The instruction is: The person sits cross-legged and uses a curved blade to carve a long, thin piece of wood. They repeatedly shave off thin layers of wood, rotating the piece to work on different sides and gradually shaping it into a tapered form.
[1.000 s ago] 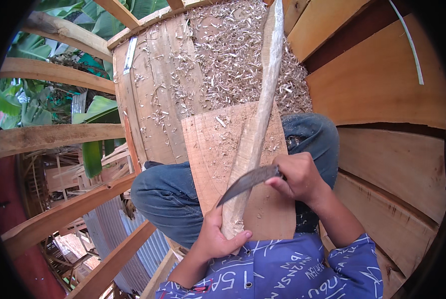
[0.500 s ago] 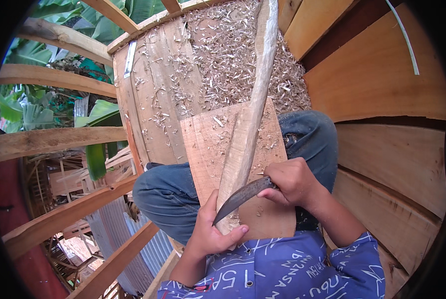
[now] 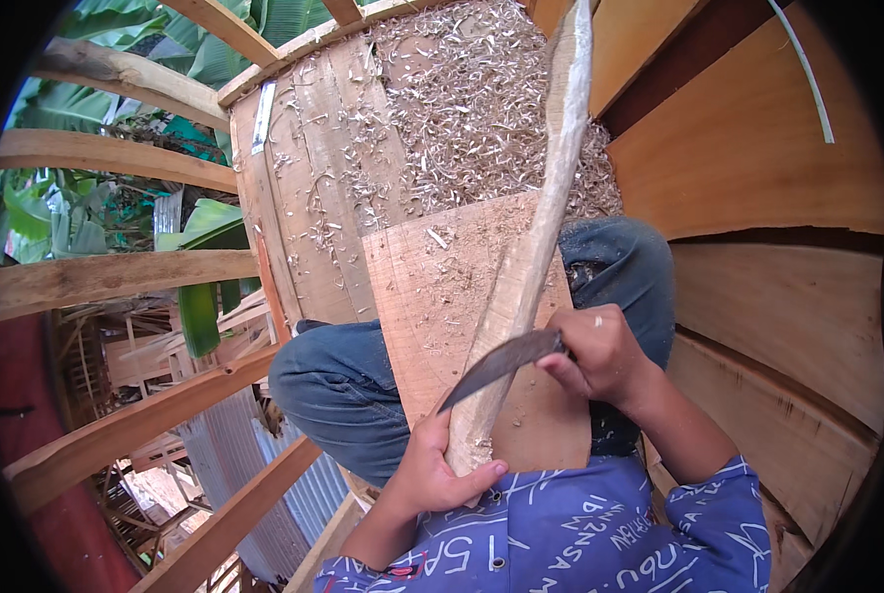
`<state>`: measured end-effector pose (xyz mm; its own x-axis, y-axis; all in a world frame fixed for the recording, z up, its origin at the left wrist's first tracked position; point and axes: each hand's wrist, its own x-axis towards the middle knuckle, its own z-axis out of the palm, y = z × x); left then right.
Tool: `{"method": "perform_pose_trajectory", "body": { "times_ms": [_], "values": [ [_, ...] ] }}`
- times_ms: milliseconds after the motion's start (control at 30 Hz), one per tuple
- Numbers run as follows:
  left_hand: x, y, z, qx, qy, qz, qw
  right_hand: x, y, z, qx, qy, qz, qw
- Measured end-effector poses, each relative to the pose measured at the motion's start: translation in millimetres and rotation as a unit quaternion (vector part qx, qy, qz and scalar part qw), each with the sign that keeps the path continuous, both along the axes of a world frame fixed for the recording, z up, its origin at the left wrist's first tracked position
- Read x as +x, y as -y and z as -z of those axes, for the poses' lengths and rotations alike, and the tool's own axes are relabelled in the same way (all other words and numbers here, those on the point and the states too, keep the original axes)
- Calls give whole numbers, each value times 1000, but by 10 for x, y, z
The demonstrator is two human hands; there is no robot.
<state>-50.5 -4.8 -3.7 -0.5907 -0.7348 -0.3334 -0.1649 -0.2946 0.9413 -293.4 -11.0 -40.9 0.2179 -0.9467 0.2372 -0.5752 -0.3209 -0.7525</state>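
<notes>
A long pale wooden stick slants from my lap up to the top of the view. My left hand grips its lower end. A dark curved knife is in my right hand, its blade lying across the stick just above my left hand. The stick rests on a flat wooden board laid over my knees, which are in blue jeans.
Wood shavings cover the plank floor ahead. Wooden wall boards curve around on the right. Open timber rails stand on the left, with green leaves and corrugated metal sheets below them.
My right hand has drawn the knife blade down the stick toward my left hand and back a little. The stick has tilted slightly.
</notes>
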Motion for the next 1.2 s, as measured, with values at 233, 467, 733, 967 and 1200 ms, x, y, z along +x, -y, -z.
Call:
{"method": "perform_pose_trajectory", "body": {
  "times_ms": [233,467,733,967,1200],
  "values": [
    [21,22,60,89,-9,-65,994,-26,93,153,200,416,271,845],
    [81,134,138,137,-116,7,984,246,64,-72,209,315,171,910],
    [-20,273,178,23,-47,194,980,331,-15,-282,311,452,197,813],
    [-185,131,-48,-76,182,128,972,495,-91,-162,178,318,314,877],
    [-239,-56,237,46,-36,18,998,307,-244,-197,155,274,241,918]
  ]
}}
